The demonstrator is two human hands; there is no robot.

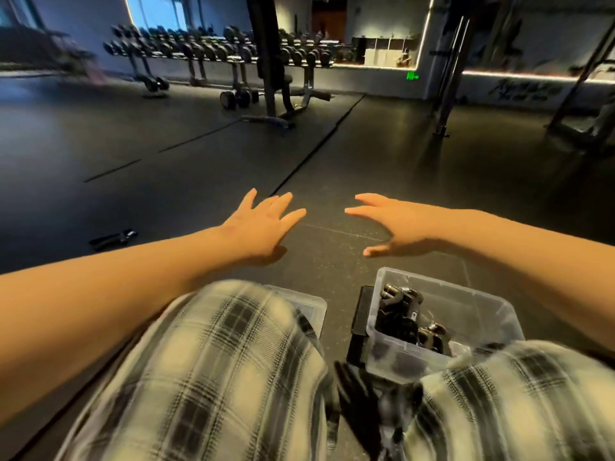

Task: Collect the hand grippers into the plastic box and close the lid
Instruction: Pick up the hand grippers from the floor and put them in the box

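Note:
A clear plastic box (486, 314) stands open on the dark gym floor between my knees, with several black hand grippers (404, 314) inside. Its clear lid (312, 306) lies on the floor to the box's left, partly hidden by my plaid-clad knee. One black hand gripper (113, 238) lies alone on the floor at the far left. Another dark gripper (356, 387) lies near the box's front corner, between my legs. My left hand (263, 224) and my right hand (396, 226) stretch forward above the floor, fingers spread, holding nothing.
A black flat object (361, 314) lies against the box's left side. Farther off stand a dumbbell rack (213, 51), a bench frame (279, 94) and machine posts (449, 78). Loose dumbbells (236, 96) sit on the floor by the rack.

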